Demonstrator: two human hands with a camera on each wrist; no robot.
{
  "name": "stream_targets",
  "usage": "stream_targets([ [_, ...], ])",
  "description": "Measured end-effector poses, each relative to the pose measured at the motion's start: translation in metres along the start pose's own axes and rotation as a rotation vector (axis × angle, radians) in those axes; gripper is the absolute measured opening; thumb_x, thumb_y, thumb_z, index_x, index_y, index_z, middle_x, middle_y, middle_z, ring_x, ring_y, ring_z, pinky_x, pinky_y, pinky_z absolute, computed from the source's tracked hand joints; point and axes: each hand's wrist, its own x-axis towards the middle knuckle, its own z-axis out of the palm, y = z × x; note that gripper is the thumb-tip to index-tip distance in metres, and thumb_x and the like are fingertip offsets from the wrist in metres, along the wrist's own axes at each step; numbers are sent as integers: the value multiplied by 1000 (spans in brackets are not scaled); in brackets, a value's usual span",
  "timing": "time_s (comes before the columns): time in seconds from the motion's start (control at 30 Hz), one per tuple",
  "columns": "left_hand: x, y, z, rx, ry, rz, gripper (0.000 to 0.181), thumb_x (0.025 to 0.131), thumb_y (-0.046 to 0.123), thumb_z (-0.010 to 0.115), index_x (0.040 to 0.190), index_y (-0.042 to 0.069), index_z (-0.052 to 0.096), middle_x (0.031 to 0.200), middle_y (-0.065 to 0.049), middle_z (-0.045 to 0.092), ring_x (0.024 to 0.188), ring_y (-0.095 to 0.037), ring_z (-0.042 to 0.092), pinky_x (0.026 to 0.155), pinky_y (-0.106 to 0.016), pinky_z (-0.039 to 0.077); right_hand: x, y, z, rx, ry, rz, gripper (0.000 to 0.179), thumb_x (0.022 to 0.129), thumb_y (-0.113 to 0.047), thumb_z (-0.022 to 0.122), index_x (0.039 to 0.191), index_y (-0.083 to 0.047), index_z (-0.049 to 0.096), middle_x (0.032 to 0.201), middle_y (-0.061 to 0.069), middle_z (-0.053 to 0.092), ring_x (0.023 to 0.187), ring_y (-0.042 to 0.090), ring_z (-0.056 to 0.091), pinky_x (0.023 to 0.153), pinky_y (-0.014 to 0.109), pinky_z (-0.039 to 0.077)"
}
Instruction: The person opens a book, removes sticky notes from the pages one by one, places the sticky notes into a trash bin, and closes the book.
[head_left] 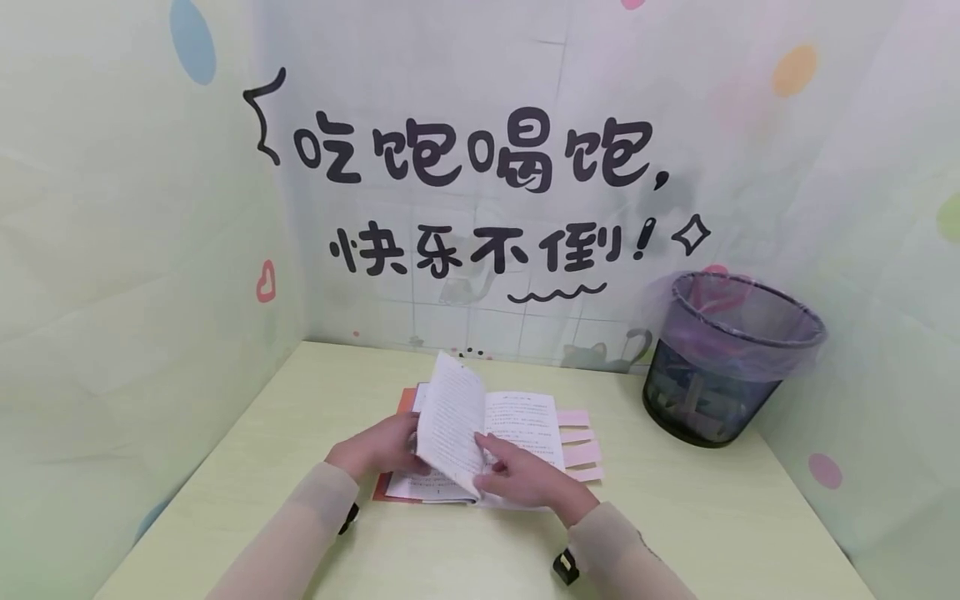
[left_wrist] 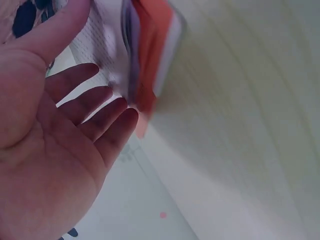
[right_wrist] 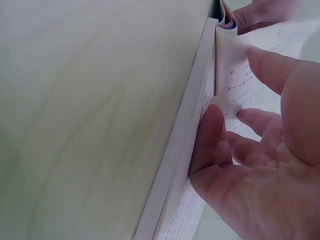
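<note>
An open book (head_left: 525, 417) with printed pages and an orange cover (head_left: 406, 402) lies on the table. One leaf (head_left: 453, 408) stands raised near the spine, leaning left. At the book's left side is my left hand (head_left: 386, 446), partly behind that leaf; in the left wrist view its fingers (left_wrist: 122, 132) are loosely extended beside the page edges. My right hand (head_left: 521, 475) lies over the right-hand page, its thumb and fingertips against the raised leaf. The right wrist view shows the thumb (right_wrist: 272, 67) touching the paper and the fingers slightly bent. Pink tabs (head_left: 581, 454) stick out from the right edge.
A black mesh wastebasket (head_left: 705, 400) with a purple liner stands at the back right of the pale table (head_left: 300, 400). Printed wall sheets (head_left: 480, 325) enclose the table at the back and both sides.
</note>
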Motion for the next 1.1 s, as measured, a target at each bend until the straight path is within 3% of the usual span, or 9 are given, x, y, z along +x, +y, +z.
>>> stream_targets([
  [0.13,-1,-11,-8,37,-9,-81,39,98,7,80,135,19,73,128,0,72,113,-23,62,119,-59,51,2,-8,1,-79,7,20,79,104,-45,73,171,-19,41,180,17,32,159,39,47,134,61,32],
  [0.23,-3,-17,-14,68,-13,-122,37,100,8,78,135,15,72,123,-1,71,110,-23,60,112,-54,54,2,-14,2,-136,6,47,79,103,-49,73,171,-22,42,180,16,34,167,40,33,136,65,24],
  [0.43,0,-17,-22,149,49,-91,31,109,15,67,139,9,67,121,-9,71,107,-26,61,107,-52,55,3,-23,5,-220,-3,86,77,103,-55,69,171,-27,43,180,16,34,161,59,32,131,75,27],
  [0.53,5,-10,-23,123,84,-62,43,110,14,62,152,4,59,140,-18,68,127,-34,63,118,-56,51,5,-25,7,-238,3,106,77,102,-56,69,170,-29,44,179,16,34,158,63,33,126,77,33],
  [0.63,7,0,-19,88,92,-59,64,106,13,66,165,0,45,167,-23,50,156,-43,47,132,-64,35,6,-24,8,-249,9,119,77,102,-58,69,170,-31,44,179,16,35,158,61,35,124,76,37],
  [0.73,11,10,-13,65,54,-60,74,102,18,75,167,1,42,174,-23,41,164,-46,35,135,-64,30,8,-23,9,-260,14,120,78,101,-59,69,170,-31,44,179,16,34,158,58,36,123,76,39],
  [0.87,21,20,-5,51,-15,-26,84,96,22,85,168,9,44,176,-16,40,166,-42,34,135,-63,29,8,-22,9,-258,14,112,78,101,-59,69,170,-31,44,179,17,34,159,57,36,121,77,41],
  [1.1,40,34,3,100,-154,27,106,84,31,97,172,20,39,185,-6,24,172,-35,20,139,-62,19,8,-23,9,-278,17,93,78,101,-58,70,169,-30,44,178,18,36,157,58,39,118,78,44],
])
